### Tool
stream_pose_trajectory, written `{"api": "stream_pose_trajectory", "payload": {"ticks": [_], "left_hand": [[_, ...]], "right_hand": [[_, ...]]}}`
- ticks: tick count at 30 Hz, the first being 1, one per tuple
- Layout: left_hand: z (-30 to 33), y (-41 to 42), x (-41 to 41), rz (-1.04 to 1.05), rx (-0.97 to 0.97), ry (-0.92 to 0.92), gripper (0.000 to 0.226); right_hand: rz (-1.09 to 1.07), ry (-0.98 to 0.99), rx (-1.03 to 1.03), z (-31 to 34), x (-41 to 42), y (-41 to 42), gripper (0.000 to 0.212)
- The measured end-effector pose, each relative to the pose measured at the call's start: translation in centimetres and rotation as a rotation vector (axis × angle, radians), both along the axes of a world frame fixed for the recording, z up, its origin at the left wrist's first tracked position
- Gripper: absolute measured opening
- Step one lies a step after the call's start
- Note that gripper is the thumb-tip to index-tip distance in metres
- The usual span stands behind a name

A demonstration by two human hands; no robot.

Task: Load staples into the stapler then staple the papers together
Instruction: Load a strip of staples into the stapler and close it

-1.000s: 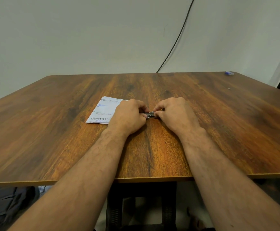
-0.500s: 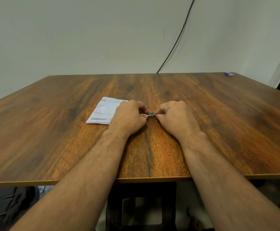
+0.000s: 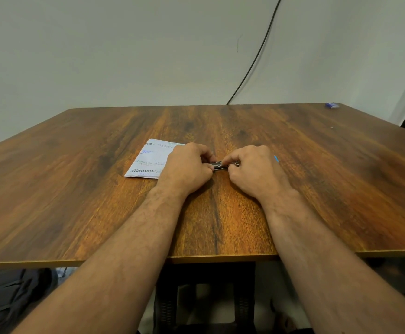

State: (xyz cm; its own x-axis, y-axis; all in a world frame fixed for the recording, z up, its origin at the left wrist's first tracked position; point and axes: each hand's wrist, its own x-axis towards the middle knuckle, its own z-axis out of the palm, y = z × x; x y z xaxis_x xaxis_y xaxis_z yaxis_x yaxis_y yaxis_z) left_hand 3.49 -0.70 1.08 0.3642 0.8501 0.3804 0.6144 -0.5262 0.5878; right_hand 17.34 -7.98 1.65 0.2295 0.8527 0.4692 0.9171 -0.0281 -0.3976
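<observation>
My two bare hands meet at the centre of the frame over a brown wood-grain table [image 3: 317, 189]. My left hand [image 3: 187, 169] and my right hand [image 3: 257, 172] are both curled closed, fingertips pinching a small metal stapler [image 3: 218, 165] held between them just above the tabletop; only a short silver section shows. A sliver of blue peeks out at the right edge of my right hand. The papers [image 3: 149, 159] lie flat just left of centre, partly under my left hand, bearing coloured scribbled lines too small to read. A small blue box [image 3: 332, 105] sits at the table's far corner, upper right. A black cable [image 3: 257, 59] hangs down the wall behind.
</observation>
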Motion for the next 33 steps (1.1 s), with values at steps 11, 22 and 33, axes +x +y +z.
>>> {"api": "stream_pose_trajectory", "payload": {"ticks": [11, 22, 33], "left_hand": [[0.0, -0.1, -0.1, -0.005, -0.01, -0.018, 0.015], [0.1, -0.1, 0.0, -0.004, -0.022, -0.036, 0.016], [0.1, 0.0, -0.1, -0.006, -0.057, -0.084, 0.021]], "right_hand": [[0.012, -0.117, 0.009, -0.3, -1.0, 0.5, 0.033], [-0.012, 0.013, 0.035, -0.2, -0.5, 0.2, 0.031], [-0.097, 0.116, 0.111, -0.2, -0.3, 0.4, 0.031]]}}
